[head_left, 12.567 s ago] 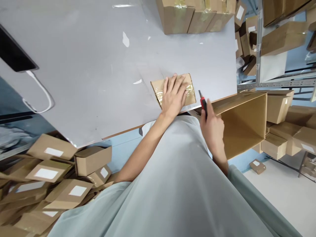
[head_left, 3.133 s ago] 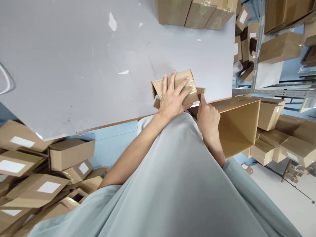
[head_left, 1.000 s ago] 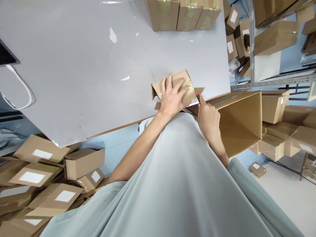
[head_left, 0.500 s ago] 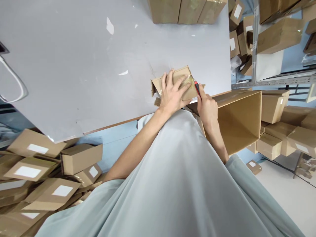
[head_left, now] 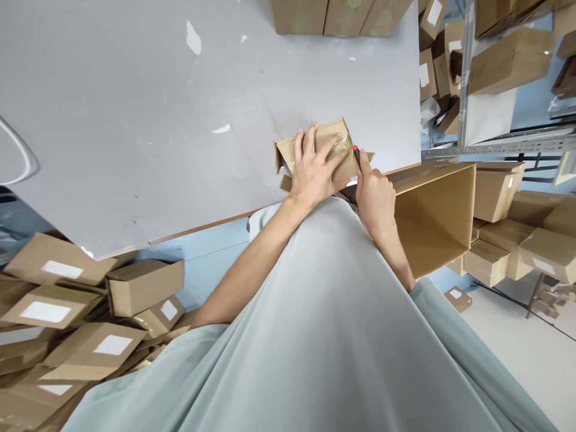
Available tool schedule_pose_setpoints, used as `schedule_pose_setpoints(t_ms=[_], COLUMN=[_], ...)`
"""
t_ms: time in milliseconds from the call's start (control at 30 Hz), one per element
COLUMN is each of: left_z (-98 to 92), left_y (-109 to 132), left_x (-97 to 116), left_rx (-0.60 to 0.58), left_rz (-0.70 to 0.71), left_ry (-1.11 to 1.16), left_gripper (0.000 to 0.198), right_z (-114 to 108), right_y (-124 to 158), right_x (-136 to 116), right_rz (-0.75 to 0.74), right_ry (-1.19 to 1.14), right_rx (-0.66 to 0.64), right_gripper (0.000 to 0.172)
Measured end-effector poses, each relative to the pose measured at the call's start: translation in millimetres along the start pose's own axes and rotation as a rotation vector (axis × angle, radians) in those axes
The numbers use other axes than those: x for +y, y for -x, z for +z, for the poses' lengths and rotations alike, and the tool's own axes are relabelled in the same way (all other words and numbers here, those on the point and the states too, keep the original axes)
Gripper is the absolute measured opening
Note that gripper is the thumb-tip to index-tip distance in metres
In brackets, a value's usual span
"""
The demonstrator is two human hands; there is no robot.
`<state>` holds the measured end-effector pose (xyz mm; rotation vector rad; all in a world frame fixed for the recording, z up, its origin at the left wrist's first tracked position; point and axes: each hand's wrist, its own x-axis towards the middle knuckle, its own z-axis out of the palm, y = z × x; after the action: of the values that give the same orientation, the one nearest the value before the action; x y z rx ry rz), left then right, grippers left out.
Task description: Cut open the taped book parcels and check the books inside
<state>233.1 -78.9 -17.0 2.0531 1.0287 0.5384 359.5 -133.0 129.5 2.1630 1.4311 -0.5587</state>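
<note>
A small cardboard box point(head_left: 334, 129) with clear tape on top lies near the table's front edge, an end flap loose at its left. My left hand point(head_left: 312, 171) spans it with spread fingers, thumb along the near side, and holds it down. My right hand point(head_left: 377, 195) is closed round a red-and-black box cutter point(head_left: 357, 156), index finger stretched along the handle. The cutter's tip is at the box's right end, by the tape; the blade itself is hardly visible.
Three cardboard boxes point(head_left: 344, 18) stand at the table's point(head_left: 180, 132) far side. Beside my right arm is a large open carton point(head_left: 434, 222). Boxes pile up at lower left point(head_left: 121, 345) and on a metal shelf point(head_left: 463, 90) at right. Paper scraps point(head_left: 193, 37) and a white cable point(head_left: 27, 156) lie on the table.
The cutter and my right hand have shifted slightly left along the box's right end. My left hand and the box stay in place, while the whole view has moved a little.
</note>
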Motion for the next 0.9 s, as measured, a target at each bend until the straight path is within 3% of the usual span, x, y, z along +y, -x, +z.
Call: schedule_pose_setpoints(t_ms=[500,600,767,900], left_z=[-0.2,-2.5,-9.8,-11.9], left_y=[0.3,-2.1,-2.8,-1.0], left_x=[3.5,1.4,-1.2,-2.6], left_rx=[-0.025,-0.021,-0.034,-0.039], left_rz=[0.024,0.018,0.036,0.036], left_ry=[-0.001,-0.012,-0.037,-0.034], left_gripper=[0.076,0.076,0.073,0.075], right_z=[-13.6,-11.6,-1.4,1.7], right_y=[3.3,-6.8,-25.9,-19.8], right_x=[-2.0,12.8,61.5,74.0], right_rz=[0.036,-0.038,-0.237,-0.225], right_ry=[-0.042,-0.132,-0.397,-0.444], right_rx=[0.01,0.048,0.005,0.015], right_gripper=[0.062,0.064,0.061,0.062])
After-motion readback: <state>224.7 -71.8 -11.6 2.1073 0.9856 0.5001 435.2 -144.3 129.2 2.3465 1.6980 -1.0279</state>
